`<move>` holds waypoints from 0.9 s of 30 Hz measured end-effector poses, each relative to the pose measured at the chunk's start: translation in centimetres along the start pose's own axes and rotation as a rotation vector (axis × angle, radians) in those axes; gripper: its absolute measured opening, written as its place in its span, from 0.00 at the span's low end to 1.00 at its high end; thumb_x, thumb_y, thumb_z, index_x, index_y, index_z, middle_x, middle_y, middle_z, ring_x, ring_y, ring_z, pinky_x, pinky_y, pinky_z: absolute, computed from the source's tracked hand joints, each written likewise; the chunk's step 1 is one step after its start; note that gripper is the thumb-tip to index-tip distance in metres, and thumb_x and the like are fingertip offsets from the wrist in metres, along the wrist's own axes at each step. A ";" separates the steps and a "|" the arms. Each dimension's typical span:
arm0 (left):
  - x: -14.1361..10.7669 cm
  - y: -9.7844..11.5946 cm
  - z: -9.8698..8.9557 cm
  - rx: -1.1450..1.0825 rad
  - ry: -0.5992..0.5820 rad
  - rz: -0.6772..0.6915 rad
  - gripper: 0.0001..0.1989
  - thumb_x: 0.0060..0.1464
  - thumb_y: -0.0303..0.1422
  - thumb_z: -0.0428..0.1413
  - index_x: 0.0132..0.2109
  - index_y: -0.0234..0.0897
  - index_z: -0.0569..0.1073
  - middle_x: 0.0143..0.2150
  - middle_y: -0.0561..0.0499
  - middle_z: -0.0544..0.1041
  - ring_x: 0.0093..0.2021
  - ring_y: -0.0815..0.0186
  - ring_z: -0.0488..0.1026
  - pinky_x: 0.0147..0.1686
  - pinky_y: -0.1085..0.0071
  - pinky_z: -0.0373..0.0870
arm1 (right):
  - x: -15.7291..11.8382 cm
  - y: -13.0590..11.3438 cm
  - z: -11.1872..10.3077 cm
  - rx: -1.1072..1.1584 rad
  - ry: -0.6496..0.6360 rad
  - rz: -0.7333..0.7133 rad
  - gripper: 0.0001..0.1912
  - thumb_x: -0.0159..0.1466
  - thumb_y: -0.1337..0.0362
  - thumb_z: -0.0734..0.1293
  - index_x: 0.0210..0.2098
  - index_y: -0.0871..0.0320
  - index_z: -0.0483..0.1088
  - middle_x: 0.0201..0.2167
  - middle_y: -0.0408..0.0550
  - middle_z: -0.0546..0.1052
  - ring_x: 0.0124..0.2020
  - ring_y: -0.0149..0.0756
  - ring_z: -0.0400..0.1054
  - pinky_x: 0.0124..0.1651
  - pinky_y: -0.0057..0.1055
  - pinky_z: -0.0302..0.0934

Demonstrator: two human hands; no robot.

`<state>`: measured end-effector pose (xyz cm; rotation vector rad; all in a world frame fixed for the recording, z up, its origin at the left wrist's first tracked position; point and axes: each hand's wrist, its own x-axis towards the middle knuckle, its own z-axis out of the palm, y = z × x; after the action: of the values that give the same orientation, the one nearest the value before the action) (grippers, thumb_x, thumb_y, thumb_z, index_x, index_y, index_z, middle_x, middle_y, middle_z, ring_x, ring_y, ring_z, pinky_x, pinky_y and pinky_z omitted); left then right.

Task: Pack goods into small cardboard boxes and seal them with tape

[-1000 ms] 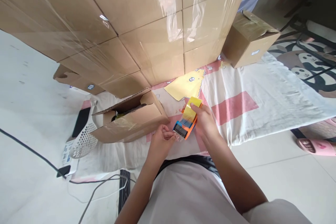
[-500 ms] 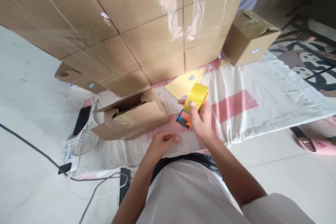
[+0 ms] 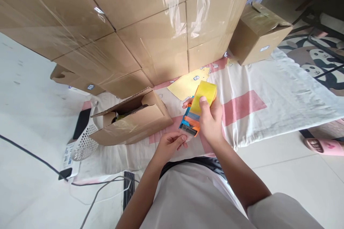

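Observation:
My right hand [image 3: 211, 118] is wrapped round a tape dispenser [image 3: 190, 121] in orange and blue, which carries a yellow roll of tape [image 3: 205, 94]. Just below the dispenser's front end, my left hand [image 3: 172, 144] pinches a bit of clear tape that reaches from the dispenser. To the left of both hands lies a cardboard box [image 3: 134, 127] with its long flaps open; something dark and greenish shows inside, too hidden to make out.
Stacked cartons [image 3: 158, 46] under clear wrap stand behind. A smaller box [image 3: 258, 37] is at the back right. A white perforated scoop [image 3: 85, 143] and a dark phone-like object [image 3: 82, 123] lie left. Cables [image 3: 102, 186] hang by the table's front left.
The dispenser in my right hand has turned and shows more of its front. My left hand has moved right and up to the dispenser's end and taken the tape.

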<state>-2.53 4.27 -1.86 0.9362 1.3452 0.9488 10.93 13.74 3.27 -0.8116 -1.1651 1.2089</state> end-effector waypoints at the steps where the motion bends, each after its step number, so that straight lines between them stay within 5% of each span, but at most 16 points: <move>1: -0.1 0.0 0.1 -0.010 0.004 -0.001 0.21 0.53 0.50 0.62 0.29 0.33 0.78 0.23 0.51 0.76 0.21 0.73 0.60 0.24 0.74 0.58 | 0.1 0.0 0.0 0.001 0.013 -0.004 0.16 0.73 0.50 0.58 0.42 0.55 0.67 0.32 0.45 0.79 0.35 0.36 0.76 0.45 0.36 0.71; 11: -1.7 1.1 0.6 -0.065 0.073 -0.002 0.21 0.55 0.49 0.62 0.30 0.34 0.79 0.20 0.51 0.75 0.21 0.73 0.62 0.23 0.75 0.58 | 0.2 0.1 -0.4 -0.004 0.103 0.045 0.19 0.72 0.47 0.59 0.38 0.55 0.69 0.33 0.48 0.79 0.38 0.38 0.77 0.44 0.37 0.72; 21: -0.8 0.3 1.0 -0.053 0.027 0.075 0.23 0.53 0.52 0.62 0.30 0.34 0.80 0.21 0.51 0.74 0.21 0.71 0.64 0.23 0.75 0.61 | 0.3 1.0 -0.7 0.334 0.130 0.522 0.14 0.66 0.51 0.64 0.35 0.56 0.71 0.29 0.48 0.78 0.31 0.41 0.76 0.32 0.34 0.70; 27: -0.7 0.3 1.1 0.140 0.029 0.115 0.22 0.59 0.50 0.58 0.28 0.35 0.77 0.23 0.52 0.71 0.24 0.69 0.65 0.26 0.74 0.61 | 0.6 1.7 -2.6 0.418 -0.002 0.707 0.16 0.65 0.49 0.64 0.38 0.56 0.70 0.27 0.47 0.78 0.27 0.41 0.75 0.31 0.37 0.71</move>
<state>-1.46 3.66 -1.33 1.1201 1.4088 0.9671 12.95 14.96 1.19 -0.9224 -0.5834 1.9500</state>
